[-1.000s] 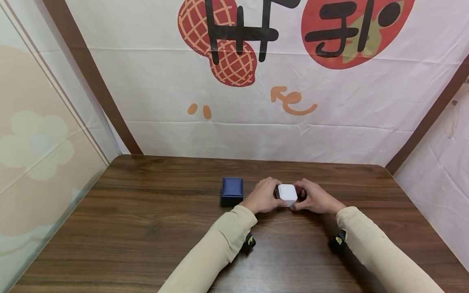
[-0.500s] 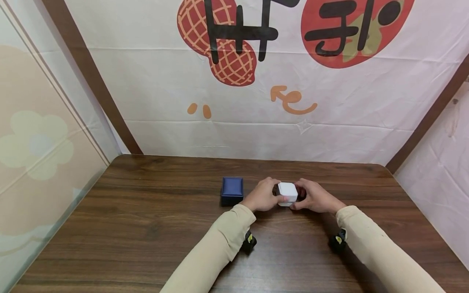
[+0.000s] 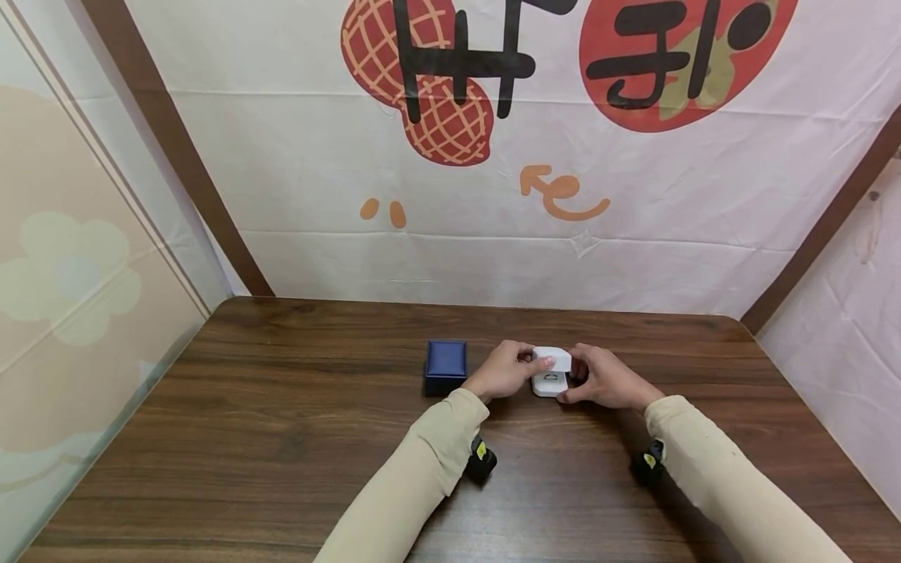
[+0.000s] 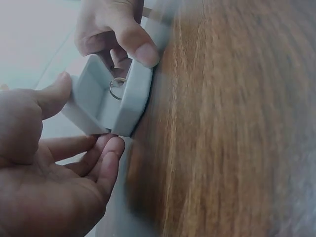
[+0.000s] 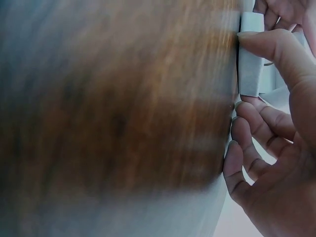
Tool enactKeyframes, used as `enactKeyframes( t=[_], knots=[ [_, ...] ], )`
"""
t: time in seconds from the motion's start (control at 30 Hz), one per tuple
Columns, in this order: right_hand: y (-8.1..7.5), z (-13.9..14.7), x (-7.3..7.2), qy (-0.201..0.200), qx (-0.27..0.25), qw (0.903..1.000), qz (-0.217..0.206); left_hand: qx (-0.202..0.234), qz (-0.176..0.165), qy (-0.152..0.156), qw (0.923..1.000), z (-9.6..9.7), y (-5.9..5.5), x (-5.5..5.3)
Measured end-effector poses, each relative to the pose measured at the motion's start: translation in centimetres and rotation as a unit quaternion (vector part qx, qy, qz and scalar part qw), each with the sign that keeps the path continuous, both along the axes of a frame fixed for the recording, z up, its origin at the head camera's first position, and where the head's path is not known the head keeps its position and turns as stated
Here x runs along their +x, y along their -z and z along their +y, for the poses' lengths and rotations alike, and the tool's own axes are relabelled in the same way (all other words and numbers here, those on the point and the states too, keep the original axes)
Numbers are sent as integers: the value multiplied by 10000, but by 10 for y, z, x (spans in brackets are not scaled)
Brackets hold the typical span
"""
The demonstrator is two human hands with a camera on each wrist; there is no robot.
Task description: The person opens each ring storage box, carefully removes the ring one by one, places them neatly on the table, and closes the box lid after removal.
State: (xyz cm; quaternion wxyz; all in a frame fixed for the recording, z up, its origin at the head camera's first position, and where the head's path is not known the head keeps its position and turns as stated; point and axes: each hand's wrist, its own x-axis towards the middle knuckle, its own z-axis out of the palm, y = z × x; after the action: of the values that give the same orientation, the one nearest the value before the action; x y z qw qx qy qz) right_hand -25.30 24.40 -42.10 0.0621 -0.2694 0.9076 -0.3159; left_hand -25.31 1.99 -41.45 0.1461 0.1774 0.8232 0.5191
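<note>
A white ring box [image 3: 550,389] stands on the wooden table with its lid [image 3: 556,356] tilted part way up. Inside, a ring [image 4: 110,89] stands upright in the slot, seen in the left wrist view. My left hand [image 3: 503,371] holds the lid, thumb on its front edge and fingers behind near the hinge. From the other side my right hand [image 3: 607,380] pinches the base [image 5: 251,64], its thumb at the front corner. A dark blue box [image 3: 446,360] with a closed lid sits just left of my left hand.
The brown wooden table [image 3: 296,438] ends at a back edge close behind the boxes. Beyond it hangs a printed cloth [image 3: 303,172], with another patterned panel [image 3: 77,375] along the left side.
My left hand has raised the white ring box's lid from closed to part way up, and the ring now shows inside. My right hand and the blue box stay put.
</note>
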Motion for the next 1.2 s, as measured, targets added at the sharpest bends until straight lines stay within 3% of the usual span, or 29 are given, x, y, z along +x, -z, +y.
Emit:
enactKeyframes(
  t=[0.27, 0.77, 0.9, 1.07, 1.2],
  knots=[
    [1, -1, 1, 118, 66, 9999, 1, 175, -259, -280, 9991, 3, 1, -1],
    [2, -1, 1, 160, 19, 9999, -15, 55, -175, -720, 9972, 4, -2, 3],
    [2, -2, 0, 143, 12, 9999, 24, -126, 151, -841, 9963, -1, -4, 6],
    [1, -2, 0, 179, 11, 9998, 12, -517, 843, -1061, 9894, -3, -4, 11],
    [1, -2, 0, 233, 41, 9997, 52, -596, 1331, -1011, 9841, -2, 0, 14]
  ],
)
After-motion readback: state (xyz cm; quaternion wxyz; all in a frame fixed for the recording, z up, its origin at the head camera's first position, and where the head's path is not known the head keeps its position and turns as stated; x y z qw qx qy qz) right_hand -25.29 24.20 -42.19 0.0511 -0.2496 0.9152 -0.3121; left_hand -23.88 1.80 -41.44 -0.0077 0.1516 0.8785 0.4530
